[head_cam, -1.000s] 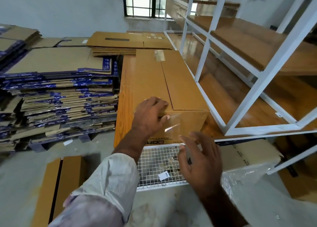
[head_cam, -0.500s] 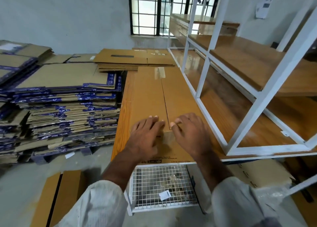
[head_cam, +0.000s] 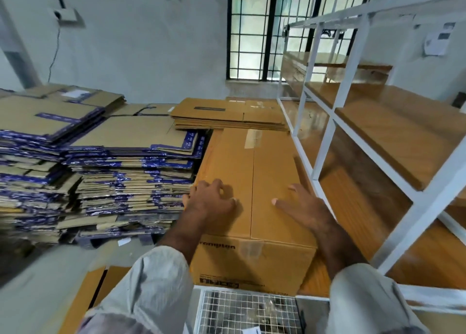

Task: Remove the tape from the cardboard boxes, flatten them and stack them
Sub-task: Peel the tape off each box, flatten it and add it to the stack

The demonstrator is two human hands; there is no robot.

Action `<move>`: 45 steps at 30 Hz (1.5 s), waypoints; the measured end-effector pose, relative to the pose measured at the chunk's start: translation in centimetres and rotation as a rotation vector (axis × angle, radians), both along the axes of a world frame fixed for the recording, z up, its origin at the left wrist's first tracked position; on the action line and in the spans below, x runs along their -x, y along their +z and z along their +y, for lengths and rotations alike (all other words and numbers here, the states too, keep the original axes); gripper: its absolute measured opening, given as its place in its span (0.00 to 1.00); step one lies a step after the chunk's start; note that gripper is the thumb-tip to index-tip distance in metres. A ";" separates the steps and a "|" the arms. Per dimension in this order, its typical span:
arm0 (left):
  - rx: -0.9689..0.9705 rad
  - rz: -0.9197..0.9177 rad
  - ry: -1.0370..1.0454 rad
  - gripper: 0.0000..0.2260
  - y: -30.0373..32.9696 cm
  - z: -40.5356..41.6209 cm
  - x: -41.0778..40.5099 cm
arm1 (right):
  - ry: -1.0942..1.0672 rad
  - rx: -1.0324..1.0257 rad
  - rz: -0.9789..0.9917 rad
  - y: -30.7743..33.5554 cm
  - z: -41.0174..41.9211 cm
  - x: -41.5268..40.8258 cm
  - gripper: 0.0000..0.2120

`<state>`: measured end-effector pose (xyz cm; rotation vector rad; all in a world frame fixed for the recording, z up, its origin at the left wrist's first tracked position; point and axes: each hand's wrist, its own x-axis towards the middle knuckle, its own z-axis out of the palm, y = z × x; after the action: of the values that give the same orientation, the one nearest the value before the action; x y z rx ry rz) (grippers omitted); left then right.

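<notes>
While hands (head_cam: 257, 205) cover the box (head_cam: 252, 162), print reads partly.

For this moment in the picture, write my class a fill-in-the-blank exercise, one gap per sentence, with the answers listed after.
1. Both the left hand and the right hand rest on the ____ of the cardboard box.
2. A short strip of clear tape remains at the ____ end of the box's top seam.
3. The stack of flattened cartons with blue tape lies to the ____ of the box.
4. Below the box's near face sits a wire ____.

Answers: top; far; left; basket
</notes>
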<state>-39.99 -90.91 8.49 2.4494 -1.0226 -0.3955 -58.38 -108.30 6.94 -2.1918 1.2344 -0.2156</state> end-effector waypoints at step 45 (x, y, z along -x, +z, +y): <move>-0.252 -0.478 -0.526 0.39 0.6 4.0 -8.7 | 0.129 0.396 0.026 6.9 6.6 -14.3 0.15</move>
<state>-31.31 -86.90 9.12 2.5248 -1.9395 -0.0960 -44.06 -101.72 13.82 -2.6094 1.1329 -0.4085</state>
